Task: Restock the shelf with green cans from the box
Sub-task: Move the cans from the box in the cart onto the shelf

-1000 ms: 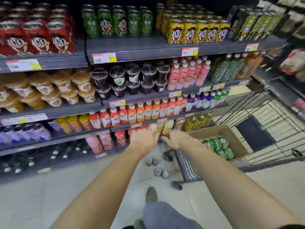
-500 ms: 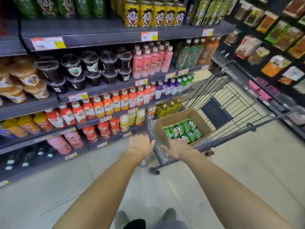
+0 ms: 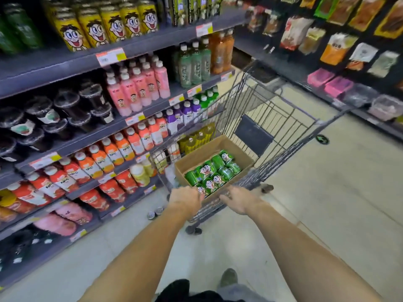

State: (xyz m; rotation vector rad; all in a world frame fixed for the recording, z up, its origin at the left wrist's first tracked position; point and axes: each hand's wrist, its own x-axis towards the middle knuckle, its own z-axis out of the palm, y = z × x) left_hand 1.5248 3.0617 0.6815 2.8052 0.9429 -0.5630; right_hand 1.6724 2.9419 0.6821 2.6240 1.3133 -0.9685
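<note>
both hands, left hand (image 3: pixel 185 200) and right hand (image 3: pixel 238 201), curl over the near rim of the grey wire shopping cart (image 3: pixel 272 127). inside it, the brown cardboard box (image 3: pixel 196 156) holds green cartoon-printed cans (image 3: pixel 212 172); best to park it steady beside the shelf before lifting any.

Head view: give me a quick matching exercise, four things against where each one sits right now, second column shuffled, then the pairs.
Things:
1. green cans
2. cardboard box
3. yellow cans
4. left hand

Places:
A. on the top shelf
B. in the cart's basket
C. on the cart's near end
D. inside the cardboard box

Pairs: 1-D, 2-B, 3-A, 4-C
</note>
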